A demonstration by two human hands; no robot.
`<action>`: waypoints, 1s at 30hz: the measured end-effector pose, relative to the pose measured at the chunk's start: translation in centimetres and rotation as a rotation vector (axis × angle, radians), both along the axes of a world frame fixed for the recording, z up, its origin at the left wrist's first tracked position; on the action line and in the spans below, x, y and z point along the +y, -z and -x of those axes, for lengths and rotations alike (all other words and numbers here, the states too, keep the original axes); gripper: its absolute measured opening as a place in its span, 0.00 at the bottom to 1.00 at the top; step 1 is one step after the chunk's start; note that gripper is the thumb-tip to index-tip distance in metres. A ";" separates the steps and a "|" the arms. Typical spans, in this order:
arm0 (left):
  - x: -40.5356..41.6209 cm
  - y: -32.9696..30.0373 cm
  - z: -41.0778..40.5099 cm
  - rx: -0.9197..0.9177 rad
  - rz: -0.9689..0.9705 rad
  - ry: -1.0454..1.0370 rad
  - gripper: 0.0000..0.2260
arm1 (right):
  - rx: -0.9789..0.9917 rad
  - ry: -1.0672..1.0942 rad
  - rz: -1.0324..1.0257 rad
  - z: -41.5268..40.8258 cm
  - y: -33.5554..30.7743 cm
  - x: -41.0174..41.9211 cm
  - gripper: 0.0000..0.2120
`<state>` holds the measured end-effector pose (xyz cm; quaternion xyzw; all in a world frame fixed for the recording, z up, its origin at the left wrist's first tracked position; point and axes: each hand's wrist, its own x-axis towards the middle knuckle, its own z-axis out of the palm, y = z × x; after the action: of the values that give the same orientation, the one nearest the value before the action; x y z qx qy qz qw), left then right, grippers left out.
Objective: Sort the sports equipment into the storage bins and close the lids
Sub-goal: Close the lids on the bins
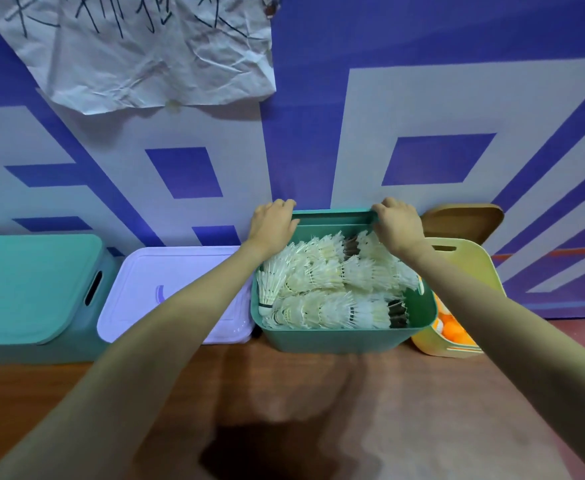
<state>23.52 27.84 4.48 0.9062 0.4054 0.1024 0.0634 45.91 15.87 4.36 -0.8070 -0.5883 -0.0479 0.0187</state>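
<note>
1. Head view counts four bins in a row against the wall: a teal bin (31,289) with its lid on, a white bin (177,292) with its lid on, an open green bin (336,336), and a yellow bin (457,299) — its tan lid (464,220) leans on the wall behind it.
2. Two hands work one lid: the left hand (273,221) and right hand (397,223) each curl their fingers over the upper edge of the green lid (334,218), which stands on edge behind the green bin's far rim.
3. Shuttlecocks (332,282) fill the green bin just below the fingers, too many and too tangled to count.
4. Orange balls (452,329) lie in the yellow bin, right of the right forearm; several show, the rest are hidden.
5. Room: the bins stand close together, while the brown floor (318,410) nearer than the hands lies open — one crumpled paper (145,46) hangs on the wall above.
</note>
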 end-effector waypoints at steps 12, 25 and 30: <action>-0.4 0.4 -0.3 0.041 -0.204 -0.065 0.15 | -0.058 -0.022 -0.105 0.3 -1.2 1.2 0.05; -3.3 -7.3 5.8 -0.456 -0.203 0.016 0.07 | -0.119 -0.168 -0.623 3.9 -9.3 -4.4 0.03; -6.9 -7.0 8.7 -0.429 -0.083 0.096 0.07 | -0.094 -0.237 -0.602 5.1 -8.2 -7.8 0.02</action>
<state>14.78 20.92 11.44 0.8838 0.3345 0.3062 0.1155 40.81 8.11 12.55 -0.6881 -0.6378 -0.2543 0.2346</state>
